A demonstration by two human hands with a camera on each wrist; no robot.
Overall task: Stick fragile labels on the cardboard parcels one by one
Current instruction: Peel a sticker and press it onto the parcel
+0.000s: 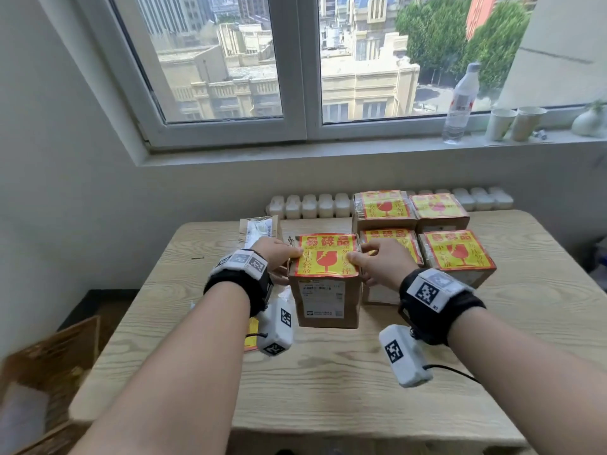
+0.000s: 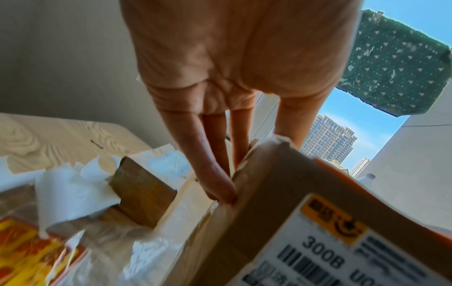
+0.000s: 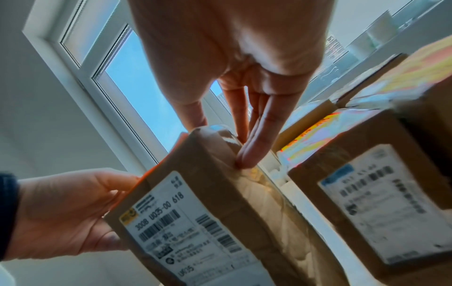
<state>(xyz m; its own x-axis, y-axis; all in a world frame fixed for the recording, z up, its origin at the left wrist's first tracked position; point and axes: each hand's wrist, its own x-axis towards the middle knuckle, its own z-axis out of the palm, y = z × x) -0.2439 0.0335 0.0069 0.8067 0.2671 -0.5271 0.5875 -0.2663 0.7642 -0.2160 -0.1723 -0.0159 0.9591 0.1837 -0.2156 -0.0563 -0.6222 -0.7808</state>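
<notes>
From the head view, a brown box (image 1: pixel 325 290) stands on the tabletop (image 1: pixel 328 372), right in front of the person. A yellow and red label (image 1: pixel 325 256) lies flat on its top. The left hand (image 1: pixel 274 252) is on the left edge of the label and the right hand (image 1: pixel 382 262) is on the right edge, so the box sits between the two hands, just as near to one as the other. Both hands hold the box at its top, thumbs on the label and fingers down the sides. I think they are pressing the label down flat. Four more boxes (image 1: pixel 456 257) with labels already on stand close by on the right and behind, and the nearest one almost touches the right hand, so there is little room on that side. A small packet (image 1: pixel 259 229) lies behind the left hand, and a bottle (image 1: pixel 460 103) and cups (image 1: pixel 501 123) stand on the sill. From the left wrist view, the left fingers (image 2: pixel 217 174) reach straight down the side of the box (image 2: pixel 281 222). Peeled white paper (image 2: pixel 73 189) lies nearby. From the right wrist view, the right fingers (image 3: pixel 254 147) touch the taped side of the box (image 3: pixel 195 212), and the left hand (image 3: pixel 66 216) grips the far side. A labelled box (image 3: pixel 379 193) stands just beside.
</notes>
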